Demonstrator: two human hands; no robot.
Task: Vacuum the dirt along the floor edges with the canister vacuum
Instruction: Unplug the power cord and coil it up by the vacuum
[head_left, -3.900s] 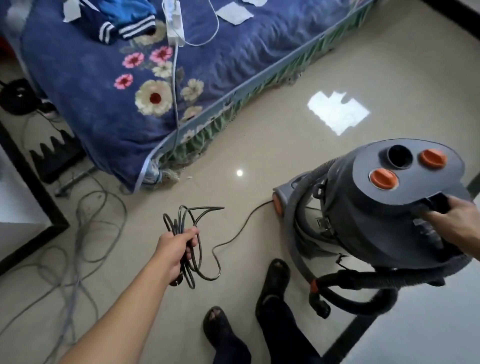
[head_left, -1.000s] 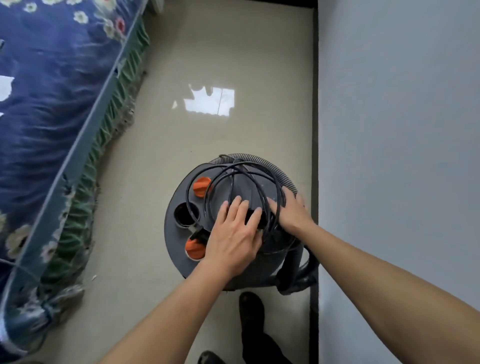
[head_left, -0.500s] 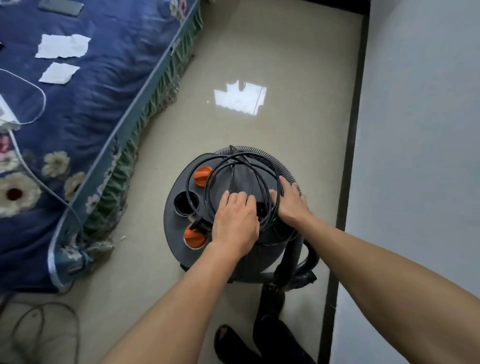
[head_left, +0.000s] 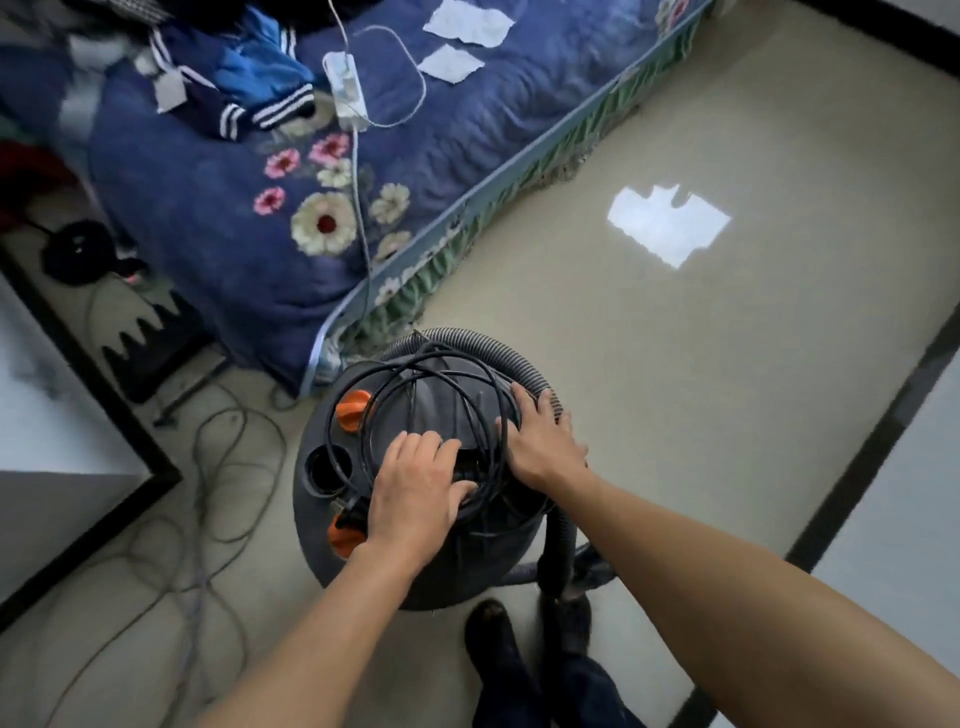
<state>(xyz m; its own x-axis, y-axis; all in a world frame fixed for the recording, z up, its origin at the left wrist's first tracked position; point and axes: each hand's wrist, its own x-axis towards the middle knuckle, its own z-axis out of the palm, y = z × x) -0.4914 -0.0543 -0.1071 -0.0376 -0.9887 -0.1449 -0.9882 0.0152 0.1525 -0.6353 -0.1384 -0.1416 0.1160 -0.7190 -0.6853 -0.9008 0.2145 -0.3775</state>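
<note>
The canister vacuum (head_left: 317, 525) stands by the near bed (head_left: 208, 218) corner. The left hand (head_left: 415, 493) grips the coiled cord (head_left: 415, 371) on its lid and the right hand (head_left: 540, 441) lies spread flat beside it. Loose loops could slip off and tangle.

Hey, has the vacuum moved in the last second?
Yes. The canister vacuum has shifted toward the bed corner, leaving open floor between it and the dark baseboard it stood beside.

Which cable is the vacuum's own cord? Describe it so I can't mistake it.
Near the corner of the blue floral bed stands the dark canister vacuum. Its cord is the black coil lying on the lid, unlike the grey cables on the floor and the white cable on the bed.
</note>
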